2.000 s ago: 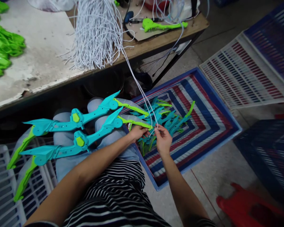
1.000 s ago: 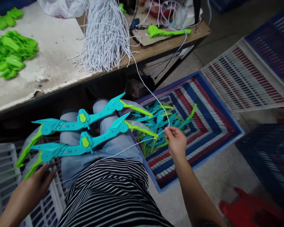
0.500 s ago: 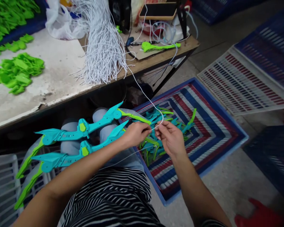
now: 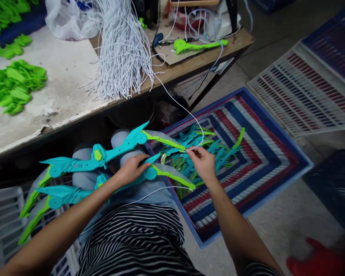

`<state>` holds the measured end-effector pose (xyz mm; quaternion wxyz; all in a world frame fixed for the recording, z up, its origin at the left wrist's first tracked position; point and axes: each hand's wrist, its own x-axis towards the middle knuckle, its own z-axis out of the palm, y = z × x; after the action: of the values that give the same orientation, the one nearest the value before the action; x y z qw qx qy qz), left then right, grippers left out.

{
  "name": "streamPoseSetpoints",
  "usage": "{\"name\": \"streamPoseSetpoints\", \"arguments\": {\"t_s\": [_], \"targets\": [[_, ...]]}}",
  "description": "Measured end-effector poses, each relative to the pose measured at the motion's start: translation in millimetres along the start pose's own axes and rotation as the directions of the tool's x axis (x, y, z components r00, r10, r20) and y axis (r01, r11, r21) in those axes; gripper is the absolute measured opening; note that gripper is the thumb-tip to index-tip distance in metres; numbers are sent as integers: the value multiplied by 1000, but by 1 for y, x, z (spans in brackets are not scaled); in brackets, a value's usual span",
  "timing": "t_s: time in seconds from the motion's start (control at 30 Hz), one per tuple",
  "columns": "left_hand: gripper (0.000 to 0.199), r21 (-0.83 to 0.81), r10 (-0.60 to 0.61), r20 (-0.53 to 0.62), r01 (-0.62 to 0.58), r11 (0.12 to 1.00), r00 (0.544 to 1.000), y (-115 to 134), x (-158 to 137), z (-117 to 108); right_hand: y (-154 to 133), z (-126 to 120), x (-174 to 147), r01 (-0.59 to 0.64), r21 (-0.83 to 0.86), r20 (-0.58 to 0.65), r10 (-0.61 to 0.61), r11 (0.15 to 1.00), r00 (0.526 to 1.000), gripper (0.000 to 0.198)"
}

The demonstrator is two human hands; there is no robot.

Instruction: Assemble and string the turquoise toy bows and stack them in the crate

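Two teal and green toy bows lie side by side across my lap. My left hand is closed around the teal limb of the lower toy bow, whose body my forearm partly hides. My right hand pinches a white cord against the green tip of the upper toy bow. That cord loops up toward the bundle of cords on the table. From the lower bow's green tip, a second white string runs back toward my lap.
A blue-rimmed crate lined with striped sheeting holds more teal and green bows. On the table are a thick bundle of white cords, green plastic parts and a green piece. A white slatted crate stands right.
My left hand has left the cord and moved left onto the lower bow. My right hand has shifted slightly left and down, bringing the cord to the upper bow's tip. The view has shifted slightly.
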<state>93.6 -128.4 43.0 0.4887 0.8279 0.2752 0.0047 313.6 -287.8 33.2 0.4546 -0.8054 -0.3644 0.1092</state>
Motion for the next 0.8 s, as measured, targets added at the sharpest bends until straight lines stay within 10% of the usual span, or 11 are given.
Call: {"name": "streamPoseSetpoints", "arguments": {"t_s": [0.37,0.6,0.8], "targets": [[22,-268,-52,183,101,958,982,16,56,23,6,7,1,103,-128,9,-102,986,995,28],[30,-624,-136,516,480,616,846,16,106,64,6,12,1,136,-156,28,-134,978,991,28],[15,-674,0,620,533,511,784,14,123,81,10,15,-1,146,-146,40,-142,978,989,25]]}}
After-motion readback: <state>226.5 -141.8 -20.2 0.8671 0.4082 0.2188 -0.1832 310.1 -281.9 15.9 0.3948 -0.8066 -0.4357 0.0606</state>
